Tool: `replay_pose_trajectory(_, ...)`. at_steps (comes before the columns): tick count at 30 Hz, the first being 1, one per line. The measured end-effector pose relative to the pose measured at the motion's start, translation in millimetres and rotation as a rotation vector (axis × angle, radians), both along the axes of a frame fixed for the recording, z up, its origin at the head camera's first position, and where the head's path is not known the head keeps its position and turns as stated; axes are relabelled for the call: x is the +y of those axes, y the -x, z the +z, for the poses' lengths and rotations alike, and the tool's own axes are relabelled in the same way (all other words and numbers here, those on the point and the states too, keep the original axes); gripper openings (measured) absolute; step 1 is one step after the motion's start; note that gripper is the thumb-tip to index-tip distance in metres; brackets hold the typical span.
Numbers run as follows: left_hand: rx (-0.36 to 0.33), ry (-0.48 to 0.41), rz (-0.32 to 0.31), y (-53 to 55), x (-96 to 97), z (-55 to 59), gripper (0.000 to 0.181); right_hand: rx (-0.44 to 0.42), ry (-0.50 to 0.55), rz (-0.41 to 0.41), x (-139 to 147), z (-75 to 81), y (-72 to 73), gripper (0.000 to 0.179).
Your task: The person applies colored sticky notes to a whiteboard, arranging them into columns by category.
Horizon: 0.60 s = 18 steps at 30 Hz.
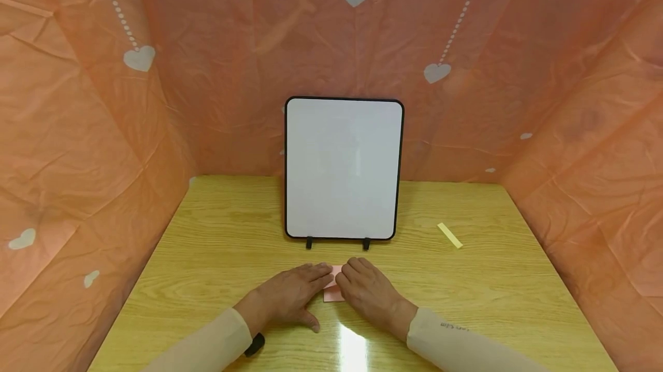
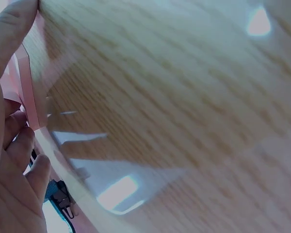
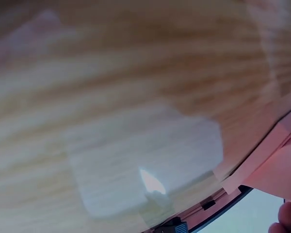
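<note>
A small piece of pink paper (image 1: pixel 334 293) lies on the table between the two hands, with a folded or lifted layer along its far part. In the right wrist view the upper layer of the pink paper (image 3: pixel 276 170) curves up from the strip below. My left hand (image 1: pixel 295 291) rests its extended fingers on the paper's left side, thumb apart on the table. At the right side, my right hand (image 1: pixel 370 291) pinches the paper with curled fingers, covering that end. The left wrist view shows a pink edge (image 2: pixel 31 92) beside the left hand's fingers.
Behind the hands a white board (image 1: pixel 342 170) with a black frame stands upright on two small black feet. A yellow paper strip (image 1: pixel 449 235) lies on the wooden table (image 1: pixel 217 234) to the right. Orange cloth with white hearts encloses the table's back and sides.
</note>
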<state>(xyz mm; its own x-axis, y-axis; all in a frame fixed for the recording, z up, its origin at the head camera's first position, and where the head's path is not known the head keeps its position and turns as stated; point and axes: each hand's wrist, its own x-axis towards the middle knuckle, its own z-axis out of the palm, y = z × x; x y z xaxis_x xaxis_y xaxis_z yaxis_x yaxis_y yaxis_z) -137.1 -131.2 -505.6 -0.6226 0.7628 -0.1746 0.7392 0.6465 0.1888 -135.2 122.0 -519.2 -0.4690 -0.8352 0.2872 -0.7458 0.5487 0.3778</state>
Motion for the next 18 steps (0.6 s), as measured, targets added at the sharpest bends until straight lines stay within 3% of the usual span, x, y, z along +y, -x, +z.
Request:
replay_pose_trajectory(6, 0.073, 0.024, -0.035, 0.1, -2.1, 0.9, 0.106, -0.043, 0.018, -0.021, -0.1, -0.2, -0.9, 0.017)
replay_pose_trajectory(11, 0.135, -0.01, -0.012, -4.3, -11.6, 2.3, 0.094, -0.078, 0.067, -0.039, -0.9, -1.6, 0.3, 0.017)
replay_pose_trajectory(18, 0.341, -0.133, -0.03, -14.5, -25.0, -0.5, 0.068, -0.072, 0.121, -0.052, -2.2, -1.2, 5.7, 0.016)
